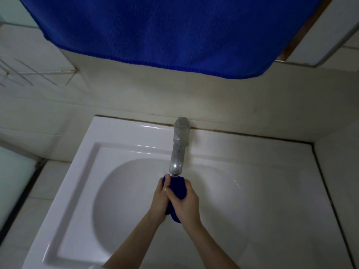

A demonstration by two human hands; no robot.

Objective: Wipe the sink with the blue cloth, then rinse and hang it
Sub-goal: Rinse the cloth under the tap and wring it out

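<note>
Two-handed: grips the bunched blue cloth (177, 188) with left hand (162, 199) and right hand (187, 202), fingers curled tight round it, palms turned toward each other. Holds it just under the faucet (178, 150) spout, over the bowl of the white sink (120, 136). Reaches in from the near edge with both forearms bare, wrists close together. Faces a larger blue towel (155, 32) hung above.

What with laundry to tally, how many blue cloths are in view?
2. A hanging cloth spans the top; a bunched cloth is gripped by the left hand and right hand under the tap.
</note>
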